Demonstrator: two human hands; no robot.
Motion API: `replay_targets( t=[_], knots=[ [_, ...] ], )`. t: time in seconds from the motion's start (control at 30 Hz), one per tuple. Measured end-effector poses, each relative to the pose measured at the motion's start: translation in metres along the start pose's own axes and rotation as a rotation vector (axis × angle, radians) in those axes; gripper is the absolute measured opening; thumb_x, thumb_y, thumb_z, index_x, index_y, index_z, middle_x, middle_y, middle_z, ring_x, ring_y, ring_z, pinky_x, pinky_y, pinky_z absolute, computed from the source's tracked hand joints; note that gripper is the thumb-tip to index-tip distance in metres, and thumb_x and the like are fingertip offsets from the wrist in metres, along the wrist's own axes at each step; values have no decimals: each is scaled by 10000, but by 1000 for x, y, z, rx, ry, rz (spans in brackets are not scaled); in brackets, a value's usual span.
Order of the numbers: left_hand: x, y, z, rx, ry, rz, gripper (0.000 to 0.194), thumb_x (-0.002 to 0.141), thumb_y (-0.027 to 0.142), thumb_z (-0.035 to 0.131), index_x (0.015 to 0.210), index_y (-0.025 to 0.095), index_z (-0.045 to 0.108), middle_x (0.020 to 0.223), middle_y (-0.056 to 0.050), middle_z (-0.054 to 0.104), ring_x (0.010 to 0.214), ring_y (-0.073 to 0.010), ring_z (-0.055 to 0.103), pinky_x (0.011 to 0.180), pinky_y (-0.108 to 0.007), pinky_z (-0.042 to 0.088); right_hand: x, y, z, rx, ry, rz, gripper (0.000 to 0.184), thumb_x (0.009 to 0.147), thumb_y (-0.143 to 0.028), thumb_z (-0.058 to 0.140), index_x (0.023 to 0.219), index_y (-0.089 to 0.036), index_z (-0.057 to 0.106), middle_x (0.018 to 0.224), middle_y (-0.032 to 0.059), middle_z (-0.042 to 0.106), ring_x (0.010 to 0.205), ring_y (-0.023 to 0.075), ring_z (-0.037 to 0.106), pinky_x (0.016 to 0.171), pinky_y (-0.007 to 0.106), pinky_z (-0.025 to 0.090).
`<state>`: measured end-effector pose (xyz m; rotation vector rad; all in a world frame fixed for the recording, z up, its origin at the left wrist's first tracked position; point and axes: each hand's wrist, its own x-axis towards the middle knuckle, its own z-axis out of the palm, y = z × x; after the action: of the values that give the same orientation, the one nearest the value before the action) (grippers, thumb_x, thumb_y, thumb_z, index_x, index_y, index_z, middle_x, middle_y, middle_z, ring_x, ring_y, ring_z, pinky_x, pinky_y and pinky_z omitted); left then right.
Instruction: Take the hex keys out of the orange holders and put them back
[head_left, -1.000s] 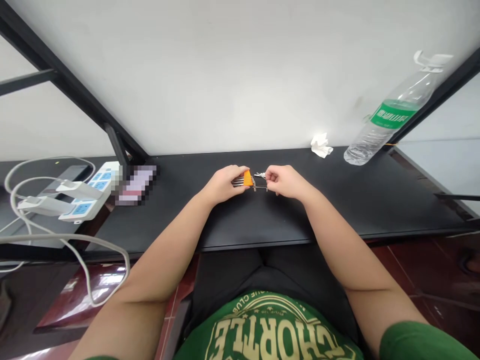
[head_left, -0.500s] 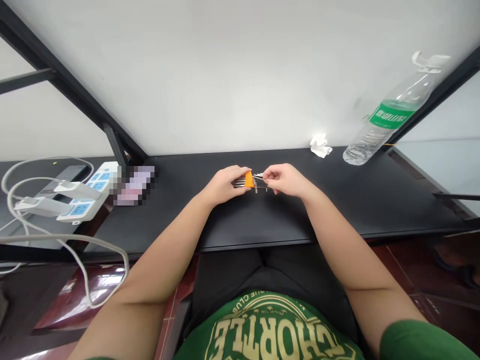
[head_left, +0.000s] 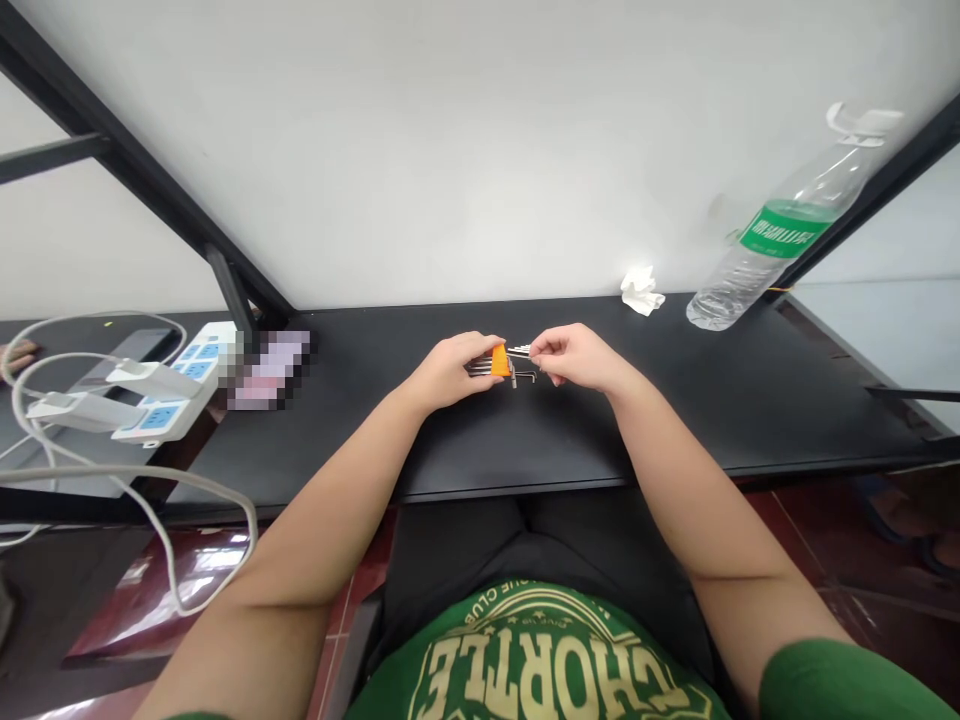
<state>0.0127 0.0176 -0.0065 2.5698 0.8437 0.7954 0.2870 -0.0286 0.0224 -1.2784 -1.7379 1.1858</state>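
Over the middle of the black table [head_left: 750,390], my left hand [head_left: 448,369] is closed round an orange holder [head_left: 499,360] that carries several metal hex keys. My right hand [head_left: 574,358] is just to the right of it, its fingers pinched on the bent ends of the hex keys [head_left: 523,364] that stick out of the holder. Both hands sit a little above the table top, close together.
A white power strip [head_left: 176,385] with plugs and looping white cables lies at the left. A blurred pink object [head_left: 270,370] rests beside it. A crumpled white tissue [head_left: 640,290] and a clear bottle [head_left: 780,245] with a green label stand at the back right.
My right hand has shifted slightly up and left along the hex keys. A fingertip of someone else has come into sight at the far left edge.
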Motion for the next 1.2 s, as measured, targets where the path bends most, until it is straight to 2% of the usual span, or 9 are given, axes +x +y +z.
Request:
replay_targets(
  t=[0.23,0.57,0.73,0.9,1.03,1.2],
  knots=[
    [1,2,1,3,-16,38,493,907,319,772,1383,224,686,1241,-99,757,1098,-235,717,966,-355,579,-2,-2,-4,43,3,45,54,836,-225,739,823,-176,758,575,-5,619,526,119,552,545,237,465],
    [2,5,1,11,-31,58,505,903,337,784,1391,242,698,1246,-87,775,1157,-255,711,1053,-392,561,4,9,-11,240,-82,65,173,826,-320,837,856,-163,769,573,-11,615,495,106,535,506,227,418],
    [3,8,3,21,-18,50,505,893,368,801,1373,245,705,1225,-89,778,1115,-259,715,1014,-400,570,8,7,6,385,-27,61,260,773,-327,904,844,-165,714,621,-19,625,482,84,524,465,207,422],
    [5,11,5,36,-21,66,469,886,300,799,1345,242,719,1158,-83,781,1056,-250,712,954,-383,575,18,6,30,444,21,84,385,764,-378,948,802,-186,617,617,-20,626,455,73,501,403,185,394],
    [6,11,6,79,-39,41,451,871,291,803,1314,246,731,1098,-70,774,1007,-245,709,917,-372,576,21,6,35,390,55,111,343,836,-364,901,813,-190,606,623,-16,631,444,69,489,387,180,380],
    [6,11,6,114,-40,24,441,864,296,798,1298,245,735,1065,-72,766,977,-251,707,895,-383,572,17,5,31,261,41,68,132,922,-225,731,912,-207,600,681,-31,649,483,84,538,445,192,418]
  ],
)
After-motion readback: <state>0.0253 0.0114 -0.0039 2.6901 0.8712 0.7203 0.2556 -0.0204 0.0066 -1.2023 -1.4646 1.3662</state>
